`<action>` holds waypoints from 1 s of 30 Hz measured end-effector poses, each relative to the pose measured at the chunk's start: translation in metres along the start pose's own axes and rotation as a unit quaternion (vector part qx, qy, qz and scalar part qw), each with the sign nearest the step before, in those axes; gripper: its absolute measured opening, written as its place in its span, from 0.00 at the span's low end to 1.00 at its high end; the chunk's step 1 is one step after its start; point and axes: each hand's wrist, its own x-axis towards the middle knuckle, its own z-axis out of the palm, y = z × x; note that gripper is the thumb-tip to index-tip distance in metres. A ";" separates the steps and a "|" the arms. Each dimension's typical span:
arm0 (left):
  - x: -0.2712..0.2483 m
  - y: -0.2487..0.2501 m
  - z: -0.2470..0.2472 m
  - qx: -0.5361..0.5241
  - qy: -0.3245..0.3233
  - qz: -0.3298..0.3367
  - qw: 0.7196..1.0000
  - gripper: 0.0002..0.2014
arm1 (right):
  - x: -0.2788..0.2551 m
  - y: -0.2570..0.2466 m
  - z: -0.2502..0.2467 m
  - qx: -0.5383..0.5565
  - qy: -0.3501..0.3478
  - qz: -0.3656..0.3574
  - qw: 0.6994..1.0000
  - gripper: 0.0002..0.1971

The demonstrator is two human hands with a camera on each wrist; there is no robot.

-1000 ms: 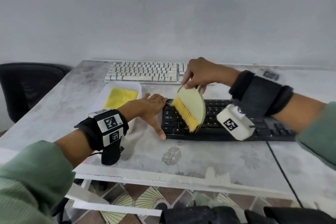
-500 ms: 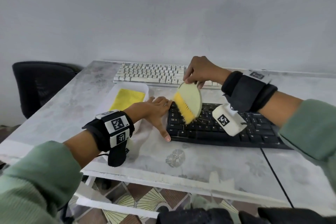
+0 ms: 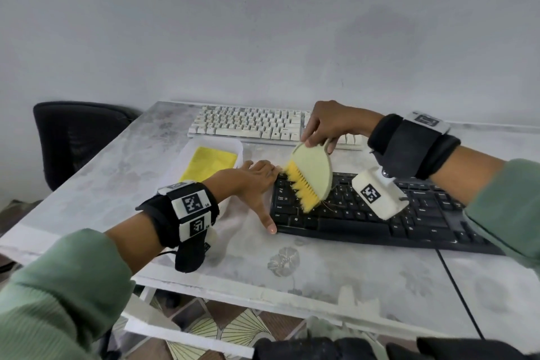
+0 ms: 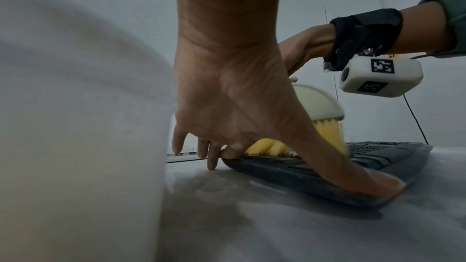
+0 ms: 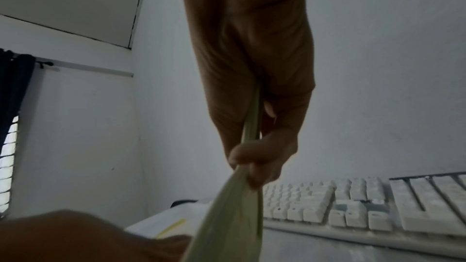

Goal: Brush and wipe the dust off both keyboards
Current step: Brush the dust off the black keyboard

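In the head view, the right hand pinches the rounded top of a pale green brush, its fingers curled over the rim; the yellow bristles rest on the left-end keys of the black keyboard, which lies at 6 o'clock from the white keyboard at the tabletop's far edge. The left hand lies spread against the black keyboard's left end, thumb stretched to its near corner. At 9 o'clock from that hand, a white tray holds a yellow cloth; a black chair stands beyond the tabletop's left side. In the left wrist view, the left hand has its fingers apart, tips on the tabletop and the keyboard's edge, the thumb lying along the front rim; the brush stands bristles-down on the keys. In the right wrist view, the right hand grips the brush's thin edge between thumb and curled fingers; the white keyboard lies at 3 o'clock.
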 end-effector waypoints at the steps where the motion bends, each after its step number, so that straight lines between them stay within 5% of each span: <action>1: 0.001 0.000 0.000 0.004 0.000 0.001 1.000 0.68 | -0.002 -0.001 0.000 -0.011 -0.037 -0.001 0.999 0.13; 4: 0.002 0.001 0.000 0.012 0.004 0.002 1.000 0.68 | -0.010 -0.003 -0.006 -0.029 -0.159 0.007 0.987 0.14; 6: 0.001 0.001 -0.001 0.011 -0.001 0.004 1.000 0.68 | -0.012 -0.005 -0.008 -0.022 -0.179 0.004 0.984 0.14; 11: 0.002 -0.001 0.001 0.009 -0.019 0.003 1.000 0.65 | -0.001 -0.008 0.000 0.017 0.004 -0.002 1.000 0.11; 18: 0.002 0.000 0.002 -0.003 -0.015 0.003 1.000 0.68 | -0.012 -0.010 0.000 -0.052 -0.194 0.017 0.979 0.14; 20: 0.002 -0.001 0.002 -0.012 -0.012 0.002 1.000 0.68 | -0.010 -0.012 -0.005 -0.035 -0.166 0.011 0.985 0.14; 24: 0.003 -0.003 0.003 -0.012 -0.020 0.007 1.000 0.67 | -0.003 -0.013 -0.006 0.004 0.000 -0.006 1.000 0.11; 30: 0.003 -0.001 0.001 -0.017 -0.022 0.000 1.000 0.69 | -0.025 -0.011 0.001 -0.061 -0.182 -0.003 0.981 0.14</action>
